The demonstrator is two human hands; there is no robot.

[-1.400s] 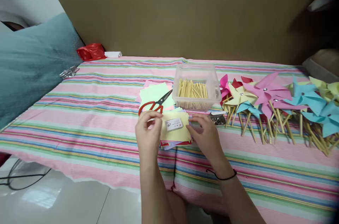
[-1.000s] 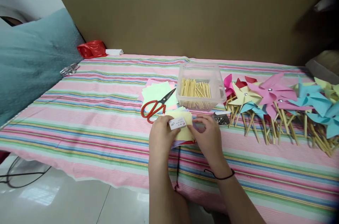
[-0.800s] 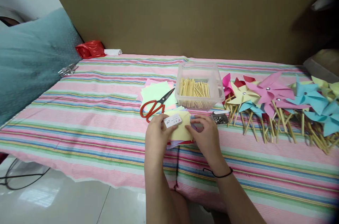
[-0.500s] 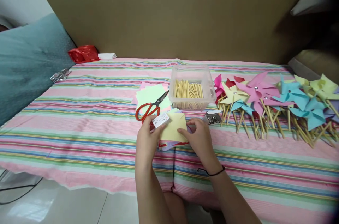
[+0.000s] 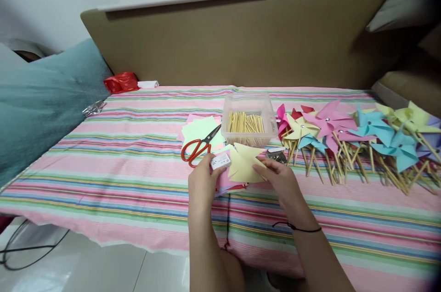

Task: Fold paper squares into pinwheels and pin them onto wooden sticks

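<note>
Left hand [image 5: 202,185] pinches a small white printed box [image 5: 221,161] at nine o'clock of the slit yellow paper square [image 5: 244,161], which the right hand [image 5: 283,184] grips by its three-o'clock side over stacked coloured paper [image 5: 223,182]. From that square, red-handled scissors [image 5: 204,140] lie at ten o'clock, a clear plastic bin [image 5: 269,122] of wooden sticks [image 5: 245,123] at twelve, paper pinwheels [image 5: 329,124] toward three.

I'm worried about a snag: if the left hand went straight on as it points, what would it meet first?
Probably the red-handled scissors, lying just beyond the left hand, which holds a small white box; depth is unclear, so it might pass over them.
</note>
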